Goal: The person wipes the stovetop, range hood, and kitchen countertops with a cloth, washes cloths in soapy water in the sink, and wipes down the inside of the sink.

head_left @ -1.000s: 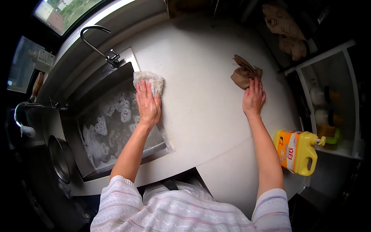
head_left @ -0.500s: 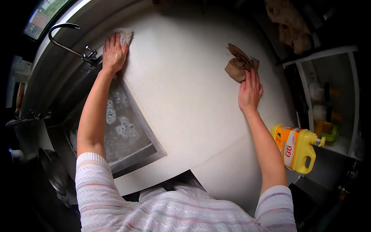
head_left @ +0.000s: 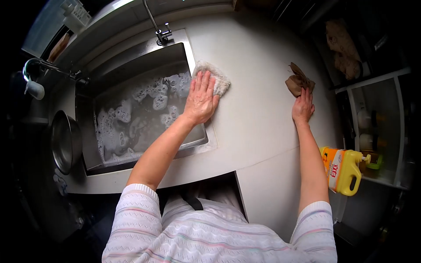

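While my left fingers (head_left: pixel 205 81) lie flat, seemingly for even pressure, on the pale cloth (head_left: pixel 222 83) at the sink's right edge (head_left: pixel 211 136), my right fingers (head_left: pixel 306 97) touch the brown cloth (head_left: pixel 297 83) well right of it, their grip unclear.

Left: bowl (head_left: pixel 66 142), then sink (head_left: pixel 212 138) | Counter (head_left: pixel 254 118): cloth (head_left: pixel 222 85) at sink's edge, rag (head_left: pixel 296 84) farther right | Right edge: bottle (head_left: pixel 345 170)

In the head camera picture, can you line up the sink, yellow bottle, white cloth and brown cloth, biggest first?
1. Sink
2. Yellow bottle
3. White cloth and brown cloth: too close to rank, because the left hand and right hand partly cover them.
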